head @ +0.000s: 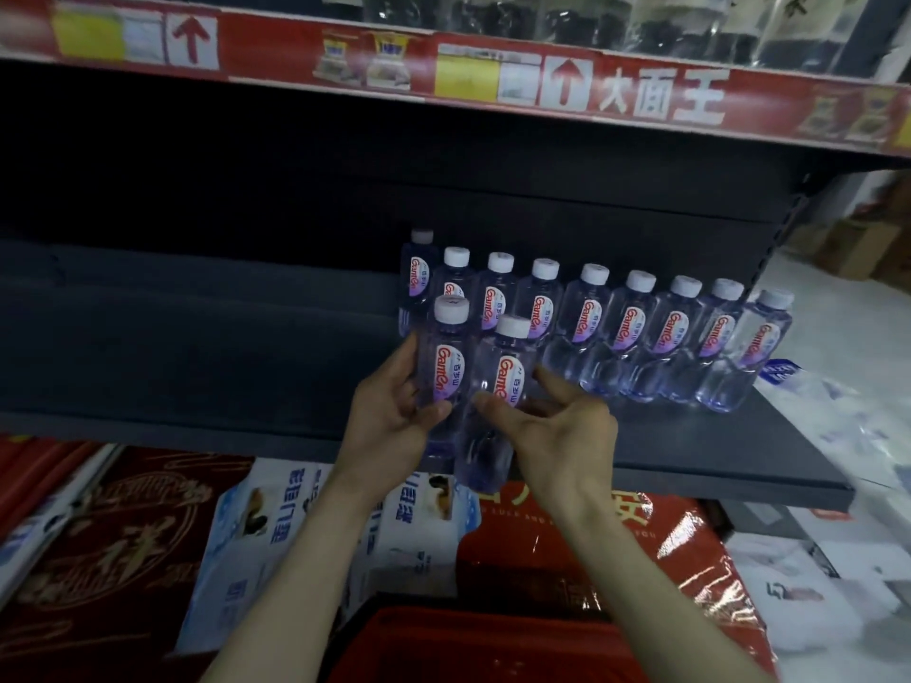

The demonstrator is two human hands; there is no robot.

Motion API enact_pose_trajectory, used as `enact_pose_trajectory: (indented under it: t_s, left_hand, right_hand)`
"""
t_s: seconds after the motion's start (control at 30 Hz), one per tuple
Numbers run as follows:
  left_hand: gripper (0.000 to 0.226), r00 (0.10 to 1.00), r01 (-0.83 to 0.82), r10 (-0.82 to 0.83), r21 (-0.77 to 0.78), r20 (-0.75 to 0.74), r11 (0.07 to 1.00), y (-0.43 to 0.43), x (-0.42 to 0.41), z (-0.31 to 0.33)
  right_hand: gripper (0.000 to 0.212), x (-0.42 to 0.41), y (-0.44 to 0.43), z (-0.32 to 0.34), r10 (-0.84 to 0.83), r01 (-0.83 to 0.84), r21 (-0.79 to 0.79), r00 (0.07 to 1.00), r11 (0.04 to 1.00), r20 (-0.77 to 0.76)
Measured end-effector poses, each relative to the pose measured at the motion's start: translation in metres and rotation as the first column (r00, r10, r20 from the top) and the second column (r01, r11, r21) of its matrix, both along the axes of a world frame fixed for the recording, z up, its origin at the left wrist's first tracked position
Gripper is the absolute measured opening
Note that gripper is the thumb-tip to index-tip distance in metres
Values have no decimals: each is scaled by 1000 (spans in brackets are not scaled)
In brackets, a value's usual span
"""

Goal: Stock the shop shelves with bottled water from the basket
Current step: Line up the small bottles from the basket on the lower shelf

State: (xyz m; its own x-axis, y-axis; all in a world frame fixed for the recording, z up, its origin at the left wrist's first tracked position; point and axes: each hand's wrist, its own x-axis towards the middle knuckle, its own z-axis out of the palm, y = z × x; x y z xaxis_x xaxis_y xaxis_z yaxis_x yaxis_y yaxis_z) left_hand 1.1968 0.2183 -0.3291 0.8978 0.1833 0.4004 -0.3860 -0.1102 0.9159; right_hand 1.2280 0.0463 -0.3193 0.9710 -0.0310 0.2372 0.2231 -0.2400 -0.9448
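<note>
We record the red basket (pixel 443 643) as cut off by the bottom edge, contents unseen. On the top shelf (pixel 276 56) the goods (pixel 493 12) are cropped and blurred. The yellow price tags (pixel 466 78) are unreadable. The left hand (pixel 389 411) hides part of its bottle (pixel 446 357). The right hand (pixel 557 426) overlaps the neighbouring bottle (pixel 503 382), and we cannot tell whether it grips. The rearmost bottle (pixel 418 273) is partly hidden and dim.

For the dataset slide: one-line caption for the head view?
Left hand grips one water bottle, right hand touches a second, at the front of the shelf before a row of bottles.
</note>
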Motion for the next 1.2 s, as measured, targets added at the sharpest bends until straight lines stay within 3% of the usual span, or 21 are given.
enact_pose_trajectory:
  t_s: [0.17,0.3,0.5,0.63,0.73,0.83,0.97,1.2]
  left_hand:
    - [77,1000,7,-7,20,13,1000,6,7,-6]
    - [76,1000,22,-23,35,15,999,13,8,-16]
    - [82,997,73,-70,53,-45,996,15,11,-25]
    - [100,966,-159,210,293,-150,943,13,17,-44]
    - [89,948,-214,264,254,-180,943,10,24,-55]
    - [71,939,-249,284,187,-196,950,6,28,-58]
    - [50,915,-308,351,217,-197,926,4,33,-58]
    - [43,885,-386,441,295,-148,874,-4,39,-63]
  right_hand:
    - [93,13,6,-1,-32,30,57,999,998,44]
    - [93,16,14,-9,-8,4,113,999,994,37]
    - [86,18,17,-18,-67,59,57,987,997,147]
    - [86,24,18,-19,-49,54,-26,982,998,181]
    - [80,21,14,-19,8,12,-108,982,994,186]
    - [61,20,8,-34,86,-54,-206,985,977,148]
    - [41,31,5,-50,72,-31,-290,989,956,129]
    - [57,58,9,-56,-2,61,-375,988,925,157]
